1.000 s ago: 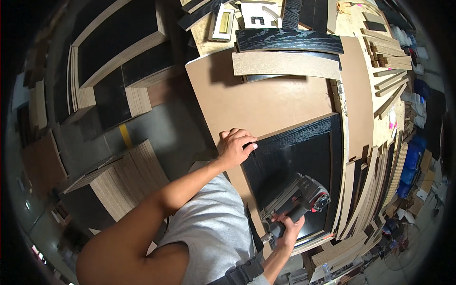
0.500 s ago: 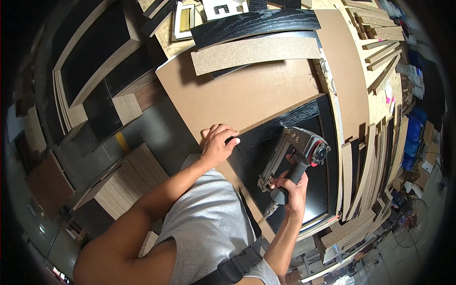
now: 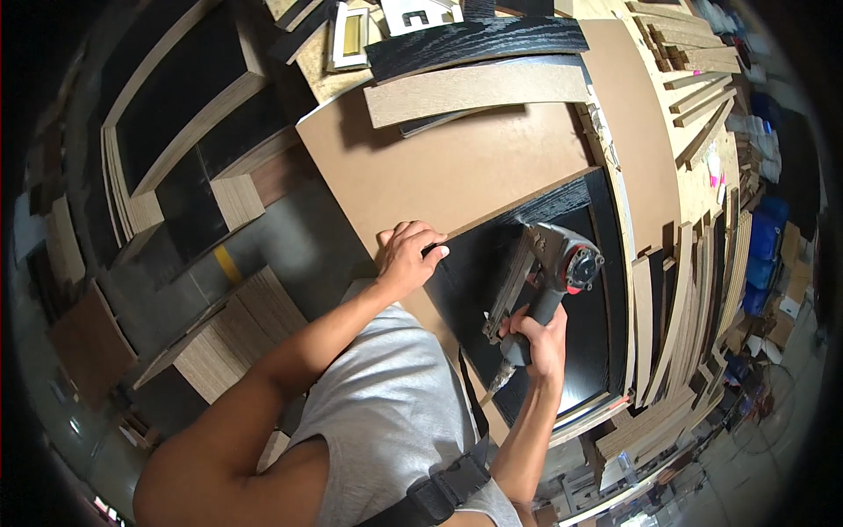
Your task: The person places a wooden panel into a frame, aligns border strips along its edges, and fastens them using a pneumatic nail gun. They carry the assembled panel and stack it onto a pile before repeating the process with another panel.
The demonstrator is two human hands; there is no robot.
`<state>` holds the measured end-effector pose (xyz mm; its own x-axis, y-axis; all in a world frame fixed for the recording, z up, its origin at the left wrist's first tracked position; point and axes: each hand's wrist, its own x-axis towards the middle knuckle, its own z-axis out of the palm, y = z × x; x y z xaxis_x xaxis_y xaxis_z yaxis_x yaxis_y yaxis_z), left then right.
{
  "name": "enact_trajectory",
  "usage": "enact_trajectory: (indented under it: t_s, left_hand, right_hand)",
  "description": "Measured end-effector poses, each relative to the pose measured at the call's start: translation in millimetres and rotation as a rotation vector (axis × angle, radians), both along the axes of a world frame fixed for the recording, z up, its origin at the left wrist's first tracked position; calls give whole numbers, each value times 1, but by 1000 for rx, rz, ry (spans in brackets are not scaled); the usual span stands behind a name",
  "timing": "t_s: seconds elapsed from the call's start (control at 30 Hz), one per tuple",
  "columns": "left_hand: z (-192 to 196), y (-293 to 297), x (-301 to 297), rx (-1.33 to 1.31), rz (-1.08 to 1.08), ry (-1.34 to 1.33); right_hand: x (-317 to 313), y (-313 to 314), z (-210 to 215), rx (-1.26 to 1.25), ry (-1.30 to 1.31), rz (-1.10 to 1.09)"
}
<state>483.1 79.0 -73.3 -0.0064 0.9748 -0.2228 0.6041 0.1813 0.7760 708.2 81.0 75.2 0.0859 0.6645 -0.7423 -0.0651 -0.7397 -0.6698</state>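
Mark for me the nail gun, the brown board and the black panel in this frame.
nail gun (image 3: 551, 263), head view, on its grey body.
brown board (image 3: 439, 171), head view, on its bare middle face.
black panel (image 3: 588, 338), head view, on its dark face right of the gun's handle.

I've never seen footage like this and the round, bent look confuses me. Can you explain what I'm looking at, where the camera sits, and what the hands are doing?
The picture comes from a wide fisheye camera worn on a person's head, looking down, so straight edges bend near the rim. There is no machine: the two bare arms rising from the bottom are the wearer's own. The left hand presses on the edge where a brown board meets a black panel. The right hand grips a nail gun, its nose pointed at that edge. Above lie a pale wood strip and a black wood-grain strip. Stacks of boards stand at the right.
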Motion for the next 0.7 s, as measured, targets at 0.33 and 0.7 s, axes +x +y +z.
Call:
enact_trajectory:
  t_s: [0.33,0.7]
  left_hand:
    - [-3,0,0,65,-9,-49]
    - [-6,-5,-3,40,-35,-51]
  right_hand:
    - [-21,-59,10,-53,69,102]
    - [-40,-66,4,-106,32,213]
